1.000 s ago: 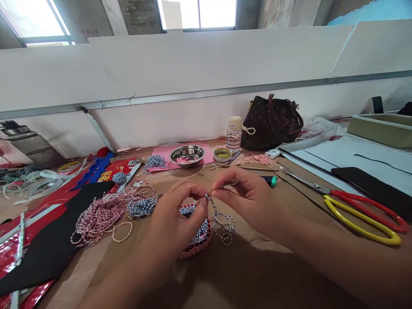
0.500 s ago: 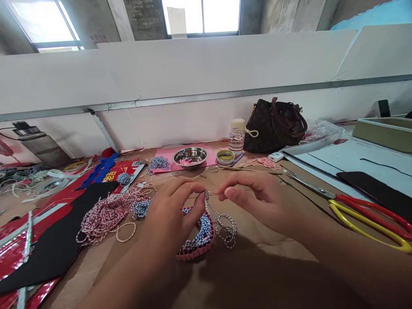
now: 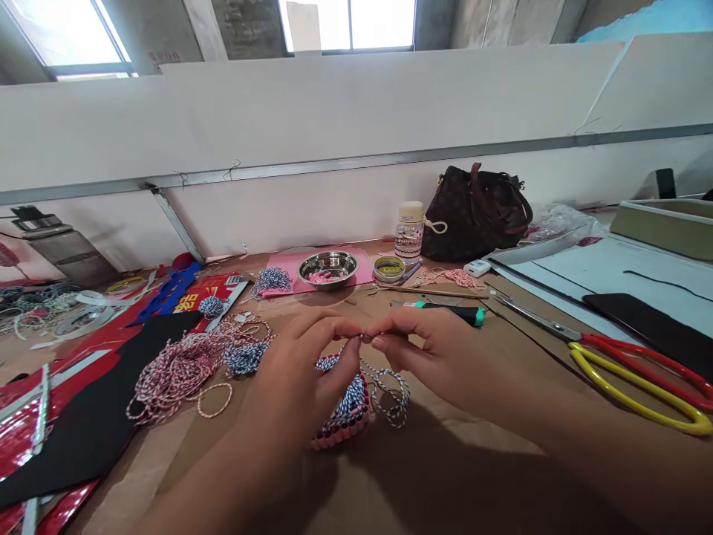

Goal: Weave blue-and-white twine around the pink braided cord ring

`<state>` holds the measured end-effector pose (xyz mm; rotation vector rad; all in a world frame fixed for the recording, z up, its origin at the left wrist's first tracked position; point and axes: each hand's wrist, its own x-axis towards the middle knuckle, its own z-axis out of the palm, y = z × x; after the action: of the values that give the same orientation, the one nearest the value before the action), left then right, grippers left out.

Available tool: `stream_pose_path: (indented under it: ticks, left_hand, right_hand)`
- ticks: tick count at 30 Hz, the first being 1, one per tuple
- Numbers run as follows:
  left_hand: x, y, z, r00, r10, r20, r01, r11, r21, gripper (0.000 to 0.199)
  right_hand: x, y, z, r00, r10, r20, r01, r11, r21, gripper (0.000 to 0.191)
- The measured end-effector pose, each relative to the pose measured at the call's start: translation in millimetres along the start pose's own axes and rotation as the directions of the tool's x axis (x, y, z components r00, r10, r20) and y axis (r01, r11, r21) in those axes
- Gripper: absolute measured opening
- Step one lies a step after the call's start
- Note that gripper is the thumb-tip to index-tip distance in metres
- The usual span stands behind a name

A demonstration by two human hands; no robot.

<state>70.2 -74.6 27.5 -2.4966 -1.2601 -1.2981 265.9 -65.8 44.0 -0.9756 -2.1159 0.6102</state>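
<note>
My left hand (image 3: pixel 309 364) pinches a blue-and-white twisted cord (image 3: pixel 363 338) between thumb and index finger. The fingertips of my right hand (image 3: pixel 440 345) meet them and pinch at the same spot. Whether a needle is in the pinch I cannot make out. Under my left hand, partly hidden by it, lies a rounded piece (image 3: pixel 352 405) with a pink ribbed edge and coiled blue-and-white cord inside. A loose tangle of the same cord (image 3: pixel 391 397) rests on the brown paper to its right.
Pink-and-white cord (image 3: pixel 181 371) and a blue-and-white bundle (image 3: pixel 245 358) lie left. Behind are a steel bowl (image 3: pixel 346 281) with pink pieces, a tape roll (image 3: pixel 388 269) and a bottle (image 3: pixel 409 234). A utility knife (image 3: pixel 460 313) and large scissors (image 3: pixel 568 336) lie right.
My right hand has moved left, so its fingertips now meet those of my left hand; the thin strand seen between them is hidden. The utility knife has come into sight behind the right hand.
</note>
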Motion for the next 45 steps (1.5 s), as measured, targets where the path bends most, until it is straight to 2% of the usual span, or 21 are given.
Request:
stream_pose_path:
  ticks: [7, 15, 24, 27, 30, 34, 38, 45]
  left_hand:
    - [1, 2, -4.1, 0.997, -0.079, 0.028, 0.080, 0.995, -0.061, 0.014]
    - [-3, 1, 1.2, 0.999, -0.003, 0.049, 0.006, 0.998, -0.068, 0.014]
    - [-5, 14, -2.2, 1.000, -0.006, 0.011, 0.006, 1.000, -0.019, 0.014]
    - [-5, 18, -4.8, 1.000, 0.003, 0.012, -0.002, 1.000, -0.019, 0.014]
    - [-3, 22, -8.0, 0.999, 0.012, 0.033, -0.011, 0.999, -0.030, 0.012]
    - [1, 24, -13.9, 0.994, -0.073, 0.078, 0.077, 0.996, -0.051, 0.011]
    - [3, 21, -16.3, 0.991, -0.101, 0.082, 0.108, 0.990, -0.086, 0.012]
    - [1, 27, -12.3, 0.986, -0.116, 0.119, 0.130, 0.985, -0.115, 0.012]
  right_hand:
    - [-3, -1, 0, 1.000, 0.013, -0.015, -0.011, 0.994, 0.105, 0.020]
    - [-12, 10, 5, 0.999, 0.034, -0.038, -0.029, 0.993, 0.112, 0.021]
    - [-16, 7, 5, 0.974, -0.137, -0.178, 0.127, 0.990, -0.067, 0.017]
    - [-15, 12, 4, 0.969, -0.119, -0.219, 0.110, 0.993, -0.051, 0.015]
    - [-11, 20, 4, 0.962, -0.072, -0.262, 0.088, 0.995, 0.050, 0.015]
    - [-10, 22, 5, 0.971, -0.094, -0.221, 0.129, 0.981, 0.148, 0.011]
    - [-12, 19, 5, 0.972, -0.173, -0.161, 0.194, 0.974, 0.120, 0.014]
    - [-11, 20, 7, 0.938, -0.274, -0.214, 0.286, 0.958, 0.028, 0.014]
